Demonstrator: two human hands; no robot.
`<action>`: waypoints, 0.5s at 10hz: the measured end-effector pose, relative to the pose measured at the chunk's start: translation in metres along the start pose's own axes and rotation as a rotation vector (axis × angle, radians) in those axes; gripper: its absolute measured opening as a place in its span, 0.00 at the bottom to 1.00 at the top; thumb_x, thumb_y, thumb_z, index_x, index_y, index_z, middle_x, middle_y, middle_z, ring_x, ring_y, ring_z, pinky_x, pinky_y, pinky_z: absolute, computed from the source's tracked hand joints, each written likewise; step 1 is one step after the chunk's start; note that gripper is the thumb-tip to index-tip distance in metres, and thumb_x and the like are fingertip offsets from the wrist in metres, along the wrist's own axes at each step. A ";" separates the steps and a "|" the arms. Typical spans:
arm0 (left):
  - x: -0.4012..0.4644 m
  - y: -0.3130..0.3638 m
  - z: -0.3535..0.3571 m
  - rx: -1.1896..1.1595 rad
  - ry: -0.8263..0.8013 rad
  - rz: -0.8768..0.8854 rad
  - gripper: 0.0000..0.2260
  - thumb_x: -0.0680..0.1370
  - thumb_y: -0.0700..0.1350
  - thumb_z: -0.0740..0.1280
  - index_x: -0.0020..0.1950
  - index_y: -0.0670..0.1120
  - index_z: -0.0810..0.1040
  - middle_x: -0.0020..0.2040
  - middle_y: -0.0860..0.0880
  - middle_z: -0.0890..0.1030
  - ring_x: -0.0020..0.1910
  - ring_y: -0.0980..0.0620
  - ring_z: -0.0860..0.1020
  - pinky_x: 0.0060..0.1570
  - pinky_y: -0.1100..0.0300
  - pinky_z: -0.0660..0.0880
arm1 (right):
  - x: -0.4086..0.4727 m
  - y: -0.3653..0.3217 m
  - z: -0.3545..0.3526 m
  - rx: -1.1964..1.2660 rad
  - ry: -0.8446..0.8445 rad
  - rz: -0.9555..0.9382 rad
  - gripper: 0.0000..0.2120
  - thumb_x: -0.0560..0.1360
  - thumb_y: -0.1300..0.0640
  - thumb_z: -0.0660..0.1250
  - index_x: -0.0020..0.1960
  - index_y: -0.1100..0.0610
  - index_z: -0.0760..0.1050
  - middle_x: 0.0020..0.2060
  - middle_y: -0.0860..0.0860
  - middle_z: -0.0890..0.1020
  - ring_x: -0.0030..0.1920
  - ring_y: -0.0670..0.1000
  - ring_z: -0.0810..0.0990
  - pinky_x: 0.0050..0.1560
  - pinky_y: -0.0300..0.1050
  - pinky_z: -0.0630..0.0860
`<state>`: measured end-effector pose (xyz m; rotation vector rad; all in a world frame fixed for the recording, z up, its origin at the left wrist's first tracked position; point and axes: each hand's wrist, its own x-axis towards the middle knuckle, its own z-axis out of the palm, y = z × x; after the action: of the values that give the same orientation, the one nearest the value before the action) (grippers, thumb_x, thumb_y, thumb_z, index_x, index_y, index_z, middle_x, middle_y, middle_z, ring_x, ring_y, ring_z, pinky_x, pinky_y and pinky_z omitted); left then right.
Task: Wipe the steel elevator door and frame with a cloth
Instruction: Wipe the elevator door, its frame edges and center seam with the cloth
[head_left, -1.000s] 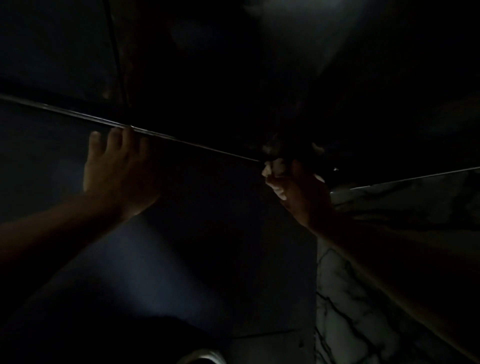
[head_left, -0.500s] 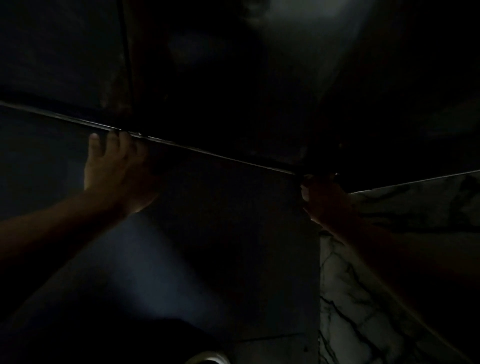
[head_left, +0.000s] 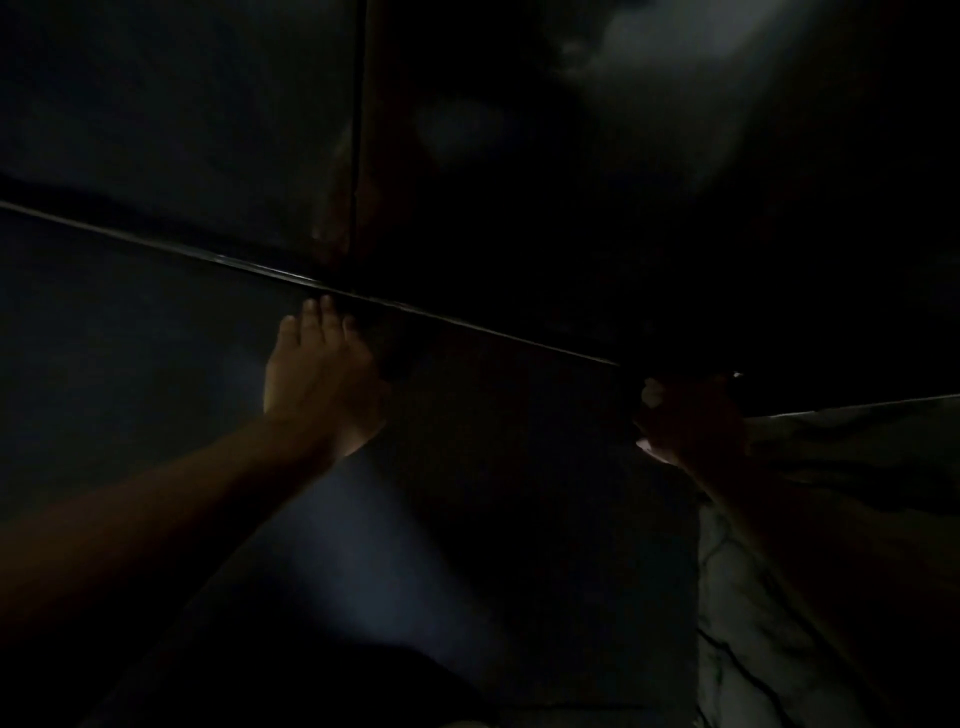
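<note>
**2 hands at the top edge of a dark steel door**

Seen from below in very dim light, a person reaches up with 2 bare arms toward the steel elevator door (head_left: 467, 519), whose dull panel fills the middle of the view and carries a faint bluish sheen. The left hand (head_left: 322, 379) lies flat against the panel with its fingers (head_left: 327, 317) spread apart and straight, their tips touching the thin bright edge of the frame (head_left: 249, 267) that runs from the far left down toward the right. The right hand (head_left: 691, 421) is curled into a fist at the right end of that edge, where the door meets the veined marble wall (head_left: 779, 597). Pale scraps of what appears to be the cloth (head_left: 652, 396) show at the top and bottom of the fist, so the hand seems clamped on it; most of the cloth is lost in shadow. The 2 hands are well apart. Above the edge, the surface is nearly black, with 1 vertical seam (head_left: 357, 130) and a hazy light patch at far right.
</note>
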<state>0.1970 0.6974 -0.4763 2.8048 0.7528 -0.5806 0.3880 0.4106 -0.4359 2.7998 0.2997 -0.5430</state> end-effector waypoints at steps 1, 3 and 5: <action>-0.002 0.004 -0.004 -0.003 -0.006 -0.004 0.37 0.79 0.59 0.57 0.78 0.35 0.53 0.79 0.33 0.52 0.79 0.37 0.52 0.77 0.44 0.52 | -0.008 -0.019 -0.007 0.030 -0.033 -0.091 0.19 0.72 0.47 0.66 0.60 0.55 0.77 0.60 0.60 0.77 0.59 0.62 0.76 0.59 0.55 0.73; 0.003 -0.001 -0.012 0.112 0.108 0.108 0.28 0.73 0.62 0.62 0.63 0.42 0.77 0.65 0.37 0.75 0.66 0.38 0.71 0.67 0.42 0.64 | -0.017 -0.072 -0.017 0.256 -0.073 -0.182 0.16 0.77 0.47 0.58 0.57 0.54 0.77 0.55 0.48 0.76 0.59 0.53 0.74 0.57 0.44 0.68; -0.004 -0.013 -0.037 0.095 0.178 0.212 0.21 0.72 0.57 0.64 0.54 0.41 0.78 0.54 0.38 0.78 0.54 0.38 0.76 0.55 0.47 0.68 | -0.041 -0.094 -0.044 0.339 -0.183 -0.213 0.20 0.76 0.52 0.69 0.63 0.63 0.76 0.62 0.56 0.75 0.65 0.58 0.72 0.67 0.50 0.66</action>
<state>0.1990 0.7164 -0.4419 3.0028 0.4578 -0.3425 0.3421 0.5062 -0.4019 3.0272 0.5134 -0.9755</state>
